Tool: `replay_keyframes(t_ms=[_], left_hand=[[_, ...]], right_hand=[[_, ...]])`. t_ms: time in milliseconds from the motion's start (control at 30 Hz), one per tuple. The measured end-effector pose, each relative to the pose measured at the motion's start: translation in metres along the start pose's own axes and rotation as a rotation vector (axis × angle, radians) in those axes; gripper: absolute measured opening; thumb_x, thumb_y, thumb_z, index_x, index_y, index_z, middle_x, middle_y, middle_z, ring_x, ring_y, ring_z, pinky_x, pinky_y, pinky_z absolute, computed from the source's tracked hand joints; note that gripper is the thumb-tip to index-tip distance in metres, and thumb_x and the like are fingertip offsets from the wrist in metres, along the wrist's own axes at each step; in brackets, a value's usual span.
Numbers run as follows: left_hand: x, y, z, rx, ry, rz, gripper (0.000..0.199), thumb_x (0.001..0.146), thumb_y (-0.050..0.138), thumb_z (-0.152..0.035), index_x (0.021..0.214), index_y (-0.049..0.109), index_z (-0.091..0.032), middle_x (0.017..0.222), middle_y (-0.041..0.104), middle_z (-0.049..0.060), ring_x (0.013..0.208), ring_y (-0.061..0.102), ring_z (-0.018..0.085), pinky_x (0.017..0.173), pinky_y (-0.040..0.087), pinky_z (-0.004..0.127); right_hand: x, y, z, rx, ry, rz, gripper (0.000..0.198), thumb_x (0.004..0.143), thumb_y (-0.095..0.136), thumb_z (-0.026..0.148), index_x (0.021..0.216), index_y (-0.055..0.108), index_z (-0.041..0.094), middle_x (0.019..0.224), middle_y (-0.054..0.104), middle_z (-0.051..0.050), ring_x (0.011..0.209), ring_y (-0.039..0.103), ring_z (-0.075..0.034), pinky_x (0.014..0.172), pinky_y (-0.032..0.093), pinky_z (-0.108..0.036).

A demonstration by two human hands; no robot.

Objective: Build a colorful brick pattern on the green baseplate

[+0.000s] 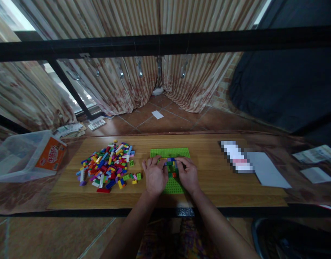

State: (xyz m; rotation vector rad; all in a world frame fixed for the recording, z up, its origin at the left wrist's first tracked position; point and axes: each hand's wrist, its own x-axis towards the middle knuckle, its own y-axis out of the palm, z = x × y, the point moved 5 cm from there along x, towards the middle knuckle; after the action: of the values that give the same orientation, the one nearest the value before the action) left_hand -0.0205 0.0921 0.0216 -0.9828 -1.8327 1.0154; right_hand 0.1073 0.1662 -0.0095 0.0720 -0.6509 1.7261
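A green studded baseplate lies on the wooden tabletop in front of me, with a small cluster of coloured toy building bricks on its middle. My left hand bends over the plate's left side, thumb and fingertips against the left end of the upper brick row. From the right, my right hand has thumb and forefinger closed on that row's other end. Blue, purple and yellow bricks show between my hands, with green and red ones just below. My fingers hide part of the row.
A heap of loose mixed bricks spreads left of the plate. Beyond it stands a clear plastic bin with an orange label. On the right lie a blurred-out phone-like object and a white sheet. A black rail crosses ahead.
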Motion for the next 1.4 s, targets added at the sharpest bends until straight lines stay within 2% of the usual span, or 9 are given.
replay_keyframes(t_ms=[200,400,533,733,900,1033,1233,1400], left_hand=[[0.001,0.001,0.002,-0.051,-0.019,-0.016,0.019,0.085,0.052,-0.022,0.096,0.067,-0.027,0.116,0.065,0.002,0.108,0.054,0.024,0.098,0.032,0.044],[0.003,0.002,0.012,-0.132,-0.109,-0.024,0.016,0.082,0.059,-0.024,0.094,0.069,-0.029,0.111,0.067,0.001,0.103,0.056,0.023,0.094,0.036,0.040],[0.005,0.001,0.012,-0.115,-0.088,-0.029,0.015,0.083,0.058,-0.024,0.092,0.069,-0.029,0.111,0.067,0.001,0.104,0.056,0.023,0.093,0.036,0.040],[0.008,-0.005,0.003,-0.013,-0.039,0.008,0.014,0.083,0.054,-0.022,0.086,0.068,-0.026,0.107,0.067,0.004,0.103,0.054,0.025,0.095,0.034,0.045],[0.013,-0.011,-0.008,0.103,0.049,0.084,0.017,0.082,0.051,-0.016,0.085,0.066,-0.022,0.100,0.066,0.009,0.105,0.051,0.028,0.104,0.023,0.056],[0.017,-0.010,-0.014,0.144,0.098,0.142,0.018,0.076,0.052,-0.010,0.081,0.065,-0.020,0.096,0.066,0.010,0.105,0.051,0.029,0.106,0.019,0.061],[0.017,-0.007,-0.010,0.115,0.090,0.106,0.019,0.078,0.051,-0.012,0.079,0.066,-0.022,0.092,0.067,0.008,0.101,0.056,0.029,0.102,0.025,0.059],[0.016,0.002,0.005,-0.004,-0.020,0.087,0.030,0.077,0.055,-0.016,0.104,0.065,-0.024,0.109,0.067,0.007,0.104,0.058,0.029,0.094,0.040,0.048]], right_hand=[[0.000,0.000,0.000,0.003,0.007,0.006,0.026,0.090,0.047,0.032,0.093,0.071,0.022,0.092,0.069,-0.007,0.092,0.061,-0.021,0.086,0.047,-0.038],[0.000,0.000,0.001,0.004,0.002,0.006,0.025,0.090,0.047,0.031,0.092,0.071,0.023,0.090,0.069,-0.006,0.091,0.061,-0.021,0.086,0.047,-0.038],[0.000,0.000,0.001,0.002,-0.006,0.004,0.025,0.090,0.047,0.031,0.092,0.071,0.023,0.090,0.069,-0.006,0.091,0.061,-0.021,0.086,0.047,-0.038],[0.000,0.000,0.000,-0.005,-0.002,0.007,0.025,0.090,0.047,0.031,0.092,0.071,0.022,0.091,0.069,-0.007,0.092,0.061,-0.022,0.086,0.047,-0.038],[0.000,0.000,-0.001,0.002,0.002,0.012,0.026,0.090,0.047,0.031,0.093,0.071,0.023,0.090,0.070,-0.006,0.091,0.061,-0.022,0.085,0.048,-0.038],[0.000,0.001,-0.001,0.013,0.000,0.014,0.025,0.089,0.047,0.031,0.093,0.071,0.023,0.090,0.070,-0.006,0.091,0.061,-0.022,0.086,0.047,-0.038],[0.001,0.001,0.000,0.008,0.007,-0.003,0.024,0.089,0.048,0.030,0.091,0.071,0.024,0.090,0.070,-0.006,0.091,0.061,-0.021,0.084,0.048,-0.037],[0.002,0.000,0.004,0.005,0.008,-0.008,0.024,0.089,0.047,0.027,0.091,0.071,0.024,0.088,0.069,-0.005,0.090,0.061,-0.021,0.083,0.048,-0.035]])
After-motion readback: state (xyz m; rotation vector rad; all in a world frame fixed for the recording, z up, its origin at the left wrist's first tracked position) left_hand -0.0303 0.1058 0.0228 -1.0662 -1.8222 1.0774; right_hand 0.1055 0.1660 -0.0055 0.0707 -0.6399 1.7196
